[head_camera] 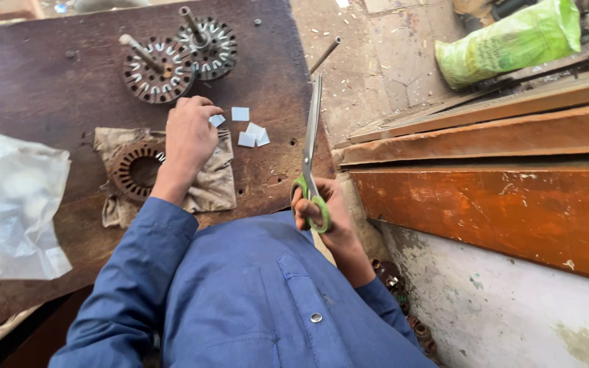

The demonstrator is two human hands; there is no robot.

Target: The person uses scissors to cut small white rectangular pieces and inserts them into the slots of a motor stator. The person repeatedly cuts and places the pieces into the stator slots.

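My left hand (189,136) reaches over a dirty cloth (213,187) on the dark wooden table (35,82) and pinches a small white paper piece (217,120). Three more white paper pieces (248,129) lie just right of it. A rusty ring-shaped motor stator (134,170) rests on the cloth, partly hidden by my wrist. My right hand (327,215) grips the green handles of long scissors (310,146), blades closed and pointing away over the table's right edge.
Two slotted motor cores on shafts (158,68) (207,46) stand at the back of the table. A clear plastic bag (11,204) lies at the left. Orange-brown wooden planks (499,197) and a green sack (512,41) are at the right, above a white wall.
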